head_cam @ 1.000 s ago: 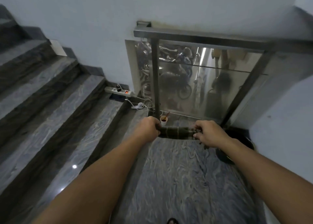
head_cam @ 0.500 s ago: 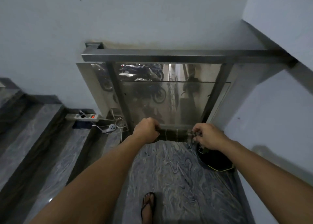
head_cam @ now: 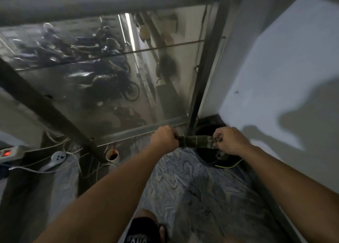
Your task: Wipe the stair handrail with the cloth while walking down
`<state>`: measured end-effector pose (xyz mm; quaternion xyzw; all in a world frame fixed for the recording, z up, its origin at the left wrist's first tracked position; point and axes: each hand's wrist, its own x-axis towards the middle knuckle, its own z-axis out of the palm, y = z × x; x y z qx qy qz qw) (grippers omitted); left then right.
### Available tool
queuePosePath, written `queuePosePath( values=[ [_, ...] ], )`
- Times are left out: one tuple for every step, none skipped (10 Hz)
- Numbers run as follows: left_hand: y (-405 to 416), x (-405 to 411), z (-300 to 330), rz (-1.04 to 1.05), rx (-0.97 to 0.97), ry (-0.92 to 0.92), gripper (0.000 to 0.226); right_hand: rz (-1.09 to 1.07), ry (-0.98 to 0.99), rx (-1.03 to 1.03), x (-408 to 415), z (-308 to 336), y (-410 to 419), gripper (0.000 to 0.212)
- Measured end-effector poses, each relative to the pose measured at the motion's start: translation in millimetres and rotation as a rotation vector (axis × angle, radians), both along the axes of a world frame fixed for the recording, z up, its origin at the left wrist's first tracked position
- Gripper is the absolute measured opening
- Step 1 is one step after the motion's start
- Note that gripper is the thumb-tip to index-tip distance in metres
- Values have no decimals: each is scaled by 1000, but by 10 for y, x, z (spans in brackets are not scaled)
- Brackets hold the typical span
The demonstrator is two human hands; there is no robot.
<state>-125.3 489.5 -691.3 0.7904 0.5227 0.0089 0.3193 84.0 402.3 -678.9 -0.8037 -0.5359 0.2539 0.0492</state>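
Fingers of the left hand [head_cam: 164, 138] and right hand [head_cam: 228, 141] each clamp one end of the cloth [head_cam: 195, 141], stretched taut at 3 o'clock of centre; lift it onto the handrail [head_cam: 110, 3] at 12 o'clock before wiping.

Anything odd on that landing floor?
Yes: an open cup of dark liquid sits on the floor at the railing post's foot, beside loose cables and a power strip. Easy to kick over.

both arms outstretched, left grip [head_cam: 164, 139] and right grip [head_cam: 229, 141] fisted, knuckles up.
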Motion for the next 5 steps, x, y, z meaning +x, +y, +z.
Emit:
queuePosePath(
  values=[
    [147,452,-786,-73,3,25,23,-104,-26,14,346,-776,40,16],
    [251,898,-1502,-134,18,17,17,-207,-67,36,638,-1485,49,18],
    [286,1246,-2028,-98,40,-12,20,-333,-86,134,865,-2062,47,10],
    [352,1508,-2420,-77,37,-119,22,-423,-61,247,1061,-2525,60,15],
    [385,1599,-2628,-82,-38,-227,36,-495,9,375,1193,-2866,19,21]
  ],
)
